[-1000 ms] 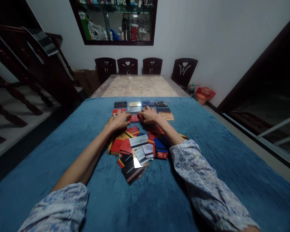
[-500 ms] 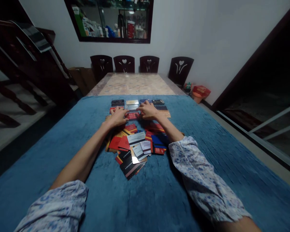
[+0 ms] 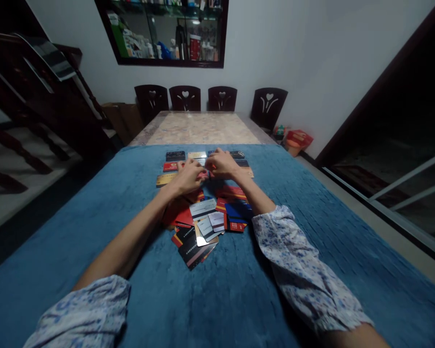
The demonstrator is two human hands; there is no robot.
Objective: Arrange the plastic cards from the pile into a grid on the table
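Observation:
In the head view, both hands meet over rows of bank cards on a blue cloth. My left hand (image 3: 189,177) is closed, its bent fingers at a red card (image 3: 202,175) that is mostly covered. My right hand (image 3: 222,164) touches the same card from the other side, fingers curled and pinched together. Just left of them lie a red card (image 3: 169,166) and a gold card (image 3: 165,180). Behind stand a dark card (image 3: 175,156) and a pale gold card (image 3: 196,155). Nearer me is a loose, overlapping pile of cards (image 3: 203,209), partly under my left wrist.
The blue cloth (image 3: 159,299) covers the near part of a long table with a patterned top (image 3: 203,126). Several dark wooden chairs (image 3: 185,98) line the far end. A stair railing (image 3: 18,140) is at left, and an orange bin (image 3: 293,145) at right.
My left hand has moved right and slightly toward me, closer to my right hand, uncovering the gold card. The red card between the hands is now mostly hidden. The view has shifted slightly.

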